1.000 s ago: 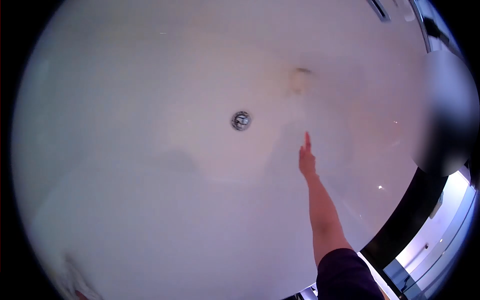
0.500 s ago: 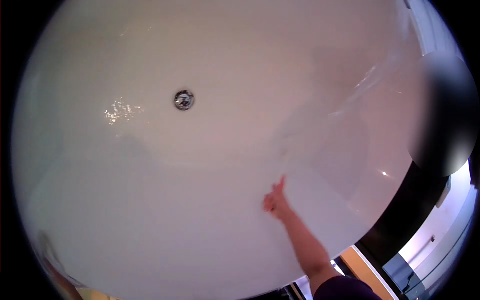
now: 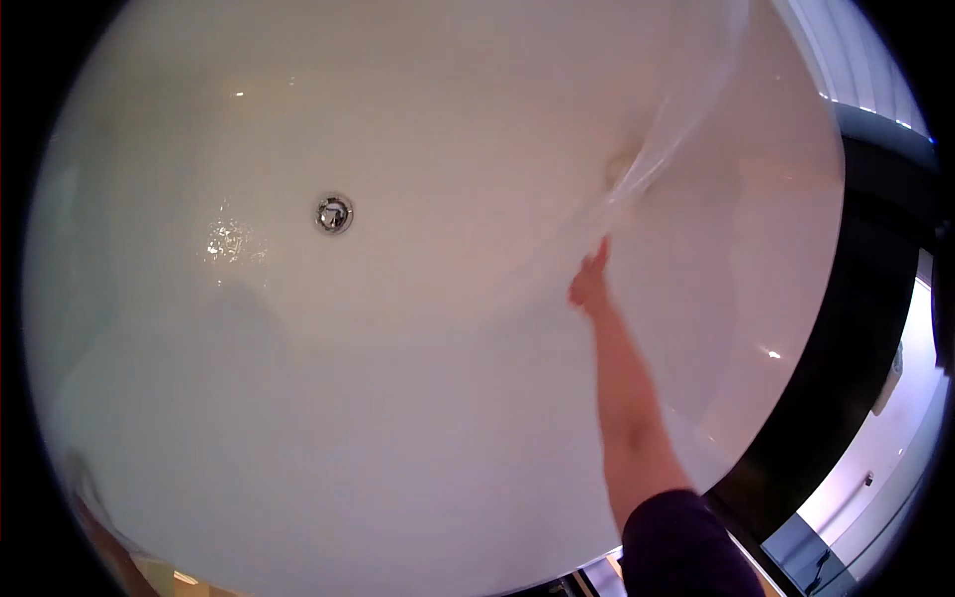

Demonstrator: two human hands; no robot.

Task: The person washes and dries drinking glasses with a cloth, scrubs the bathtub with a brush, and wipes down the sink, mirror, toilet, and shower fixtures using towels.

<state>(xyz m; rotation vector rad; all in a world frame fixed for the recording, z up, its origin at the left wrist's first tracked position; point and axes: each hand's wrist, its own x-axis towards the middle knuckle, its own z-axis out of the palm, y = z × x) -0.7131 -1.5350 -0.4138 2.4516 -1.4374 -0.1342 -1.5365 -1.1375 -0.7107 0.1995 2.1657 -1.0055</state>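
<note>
My right hand [image 3: 591,281] reaches into a large white bathtub [image 3: 398,428], over its sloping near wall. One digit stretches away from me and stands apart from the others, which look bent and foreshortened. Nothing shows in this hand. Just beyond its tip, a clear, shiny streak that looks like running water [image 3: 652,159] slants down from the upper right. At the lower left edge, my left hand [image 3: 85,480] is near the tub's side. It is dim and distorted there, and its fingers cannot be made out.
A round chrome drain [image 3: 334,214] is set in the tub floor, left of the middle. Light glints off the wet-looking bottom [image 3: 236,244] beside it. A black curved band [image 3: 831,338] runs outside the tub at the right. Pale slats [image 3: 865,60] are at the upper right.
My right hand has moved farther into the tub and slightly right, with more forearm and dark sleeve showing. The shiny streak now falls nearer the hand. The view has shifted a little.
</note>
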